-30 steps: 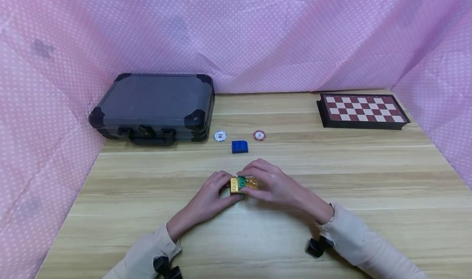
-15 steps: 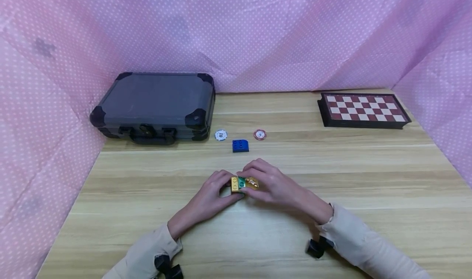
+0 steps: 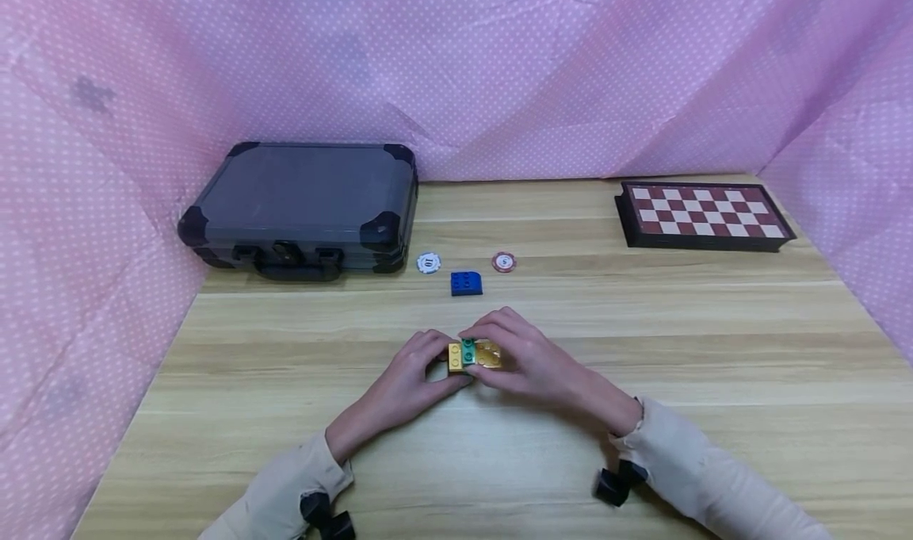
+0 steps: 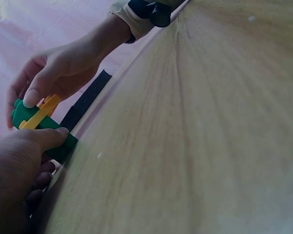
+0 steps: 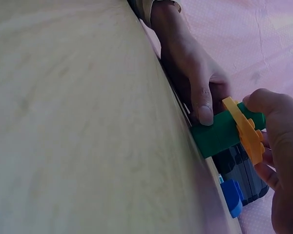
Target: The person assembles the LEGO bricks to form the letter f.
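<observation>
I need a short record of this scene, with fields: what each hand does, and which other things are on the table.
left hand: grips the green brick from its left side
right hand: holds the yellow plate on the green brick
behind hands: blue brick, white chip, red chip
back left: dark case, closed
back right: chessboard
surface: wooden table

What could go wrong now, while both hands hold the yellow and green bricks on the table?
1. The yellow plate sits tilted across the green brick, so pressing it may seat it crooked or make it slip off.
2. The left hand and right hand grip only the edges, so a hard push may slide the bricks along the smooth table.
3. Fingertips lie close to the joint and may get pinched.
</observation>
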### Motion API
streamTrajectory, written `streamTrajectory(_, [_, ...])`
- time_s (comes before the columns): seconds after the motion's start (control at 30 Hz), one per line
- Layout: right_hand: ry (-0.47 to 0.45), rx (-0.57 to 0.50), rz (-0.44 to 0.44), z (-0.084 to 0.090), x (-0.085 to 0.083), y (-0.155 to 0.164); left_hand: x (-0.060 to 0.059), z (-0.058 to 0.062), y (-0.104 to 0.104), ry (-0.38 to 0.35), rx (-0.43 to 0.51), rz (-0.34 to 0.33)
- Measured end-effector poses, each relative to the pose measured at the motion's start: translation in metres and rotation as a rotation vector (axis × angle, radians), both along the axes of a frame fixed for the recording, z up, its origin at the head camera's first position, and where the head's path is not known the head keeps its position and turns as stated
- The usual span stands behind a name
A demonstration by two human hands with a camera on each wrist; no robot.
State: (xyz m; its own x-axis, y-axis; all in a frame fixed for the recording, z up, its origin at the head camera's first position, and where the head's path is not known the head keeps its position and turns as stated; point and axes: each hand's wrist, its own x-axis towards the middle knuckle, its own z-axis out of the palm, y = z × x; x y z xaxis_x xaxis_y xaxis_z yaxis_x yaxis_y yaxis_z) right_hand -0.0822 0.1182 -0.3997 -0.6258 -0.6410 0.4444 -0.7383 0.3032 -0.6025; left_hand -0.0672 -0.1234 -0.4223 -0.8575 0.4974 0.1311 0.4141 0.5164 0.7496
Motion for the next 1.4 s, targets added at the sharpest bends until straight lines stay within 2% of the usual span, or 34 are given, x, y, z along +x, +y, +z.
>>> streamTrajectory(0.13, [-0.022,0.005,-0.003,0.001,-0.001,0.003,0.0,-0.001,0.0,-0.008,0.001,0.002])
streamTrajectory(0.4, [-0.149,0.0,0.01,0.001,-0.007,0.01,-0.001,-0.002,0.0,-0.027,-0.019,0.014])
streamTrajectory(0.57, [-0.128,-0.034,0.008,0.001,-0.015,0.014,0.0,-0.003,0.0,-0.019,-0.014,0.014])
streamTrajectory(0.8, [-0.034,-0.067,-0.065,-0.004,-0.033,0.015,-0.001,-0.003,0.001,-0.025,-0.019,0.02])
streamTrajectory(1.23, [-0.092,-0.022,-0.182,-0.017,-0.06,0.009,0.0,-0.004,0.0,-0.024,-0.019,0.02])
streamTrajectory(1.4, [-0.097,-0.004,-0.218,-0.022,-0.069,0.007,0.0,-0.002,0.0,-0.049,-0.023,0.026])
